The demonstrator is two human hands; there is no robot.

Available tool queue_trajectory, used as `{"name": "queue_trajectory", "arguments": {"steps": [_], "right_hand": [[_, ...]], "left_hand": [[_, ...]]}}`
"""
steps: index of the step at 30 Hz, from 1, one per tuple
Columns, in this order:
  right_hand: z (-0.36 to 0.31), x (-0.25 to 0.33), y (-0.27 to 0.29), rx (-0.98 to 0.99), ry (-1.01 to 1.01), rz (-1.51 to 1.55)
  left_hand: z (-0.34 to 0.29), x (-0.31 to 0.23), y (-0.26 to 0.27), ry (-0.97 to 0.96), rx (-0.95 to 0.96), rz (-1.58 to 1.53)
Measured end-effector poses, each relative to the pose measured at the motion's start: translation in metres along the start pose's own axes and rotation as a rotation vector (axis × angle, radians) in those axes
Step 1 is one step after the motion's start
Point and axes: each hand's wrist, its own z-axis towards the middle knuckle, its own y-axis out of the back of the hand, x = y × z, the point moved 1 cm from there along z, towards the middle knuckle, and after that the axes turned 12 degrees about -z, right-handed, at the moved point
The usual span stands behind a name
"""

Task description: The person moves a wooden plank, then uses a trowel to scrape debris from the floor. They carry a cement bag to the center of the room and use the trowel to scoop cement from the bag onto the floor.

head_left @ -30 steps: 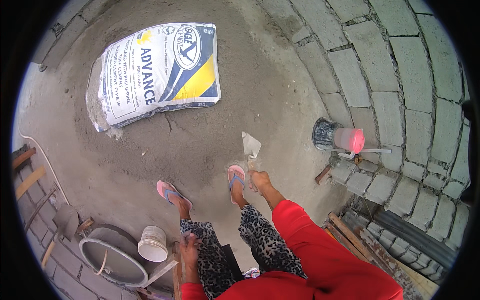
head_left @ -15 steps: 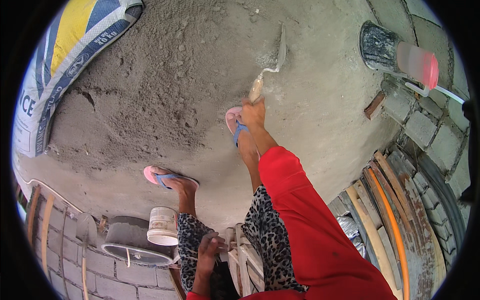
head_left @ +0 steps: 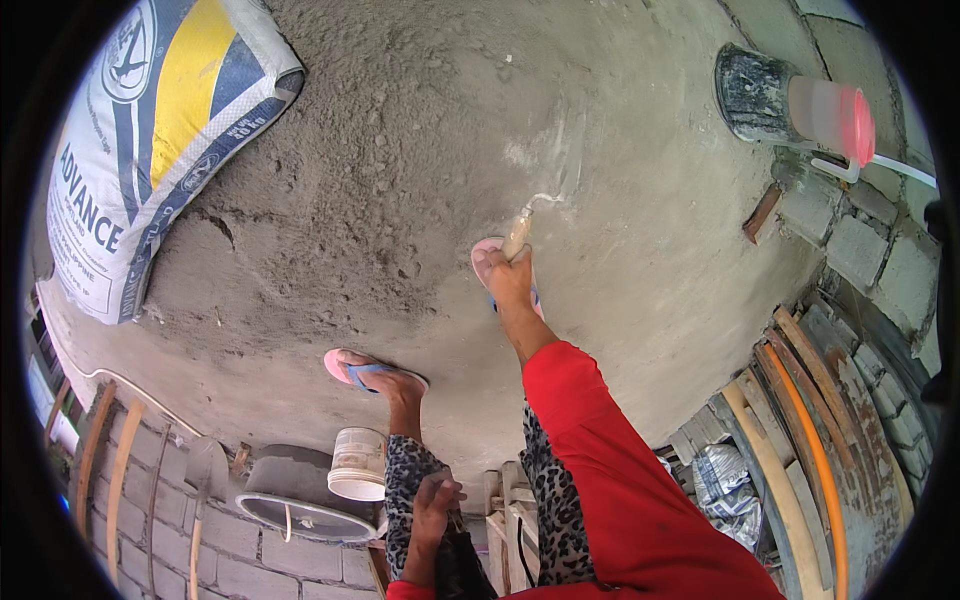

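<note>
My right hand (head_left: 512,280) is closed around the wooden handle of a trowel (head_left: 518,233), in front of my right foot. The trowel's thin blade lies on the smooth grey mortar surface (head_left: 640,220) and is smeared by motion. To the left of the blade spreads rough, crumbly grey mix (head_left: 340,170). Beside my left knee hovers my left hand (head_left: 436,505), its fingers loosely bent with nothing seen in them. Pink sandals (head_left: 338,366) with blue straps are on my feet, which stand on the grey surface.
A cement sack (head_left: 110,190) lies at the far left. A dark bucket (head_left: 752,95) and a pink-lidded pitcher (head_left: 825,118) stand far right. Near left are a white pail (head_left: 357,465), a grey tub (head_left: 300,480) and a shovel (head_left: 206,468); planks (head_left: 770,480) lean near right.
My right hand has drawn the trowel back toward me, and its blade has gone from edge-up to low along the surface. The whole view has shifted slightly; my left hand stays by the knee.
</note>
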Motion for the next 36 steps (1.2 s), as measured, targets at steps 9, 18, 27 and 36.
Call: {"name": "queue_trajectory", "arguments": {"steps": [9, 18, 27, 36], "right_hand": [[-0.006, 0.020, 0.027, 0.353, -0.215, 0.425], [-0.065, 0.079, 0.214, 0.486, -0.361, 0.445], [-0.064, 0.055, 0.385, 0.284, -0.338, -0.395], [0.018, 0.059, 0.588, 0.260, -0.561, -0.159]], "left_hand": [[-0.020, -0.009, 0.031, -0.067, -0.059, 0.141], [-0.068, -0.069, 0.009, -0.208, 0.009, 0.347], [-0.133, -0.182, -0.087, -0.329, -0.105, 0.698], [-0.159, -0.220, -0.280, -0.530, 0.088, 0.781]]}}
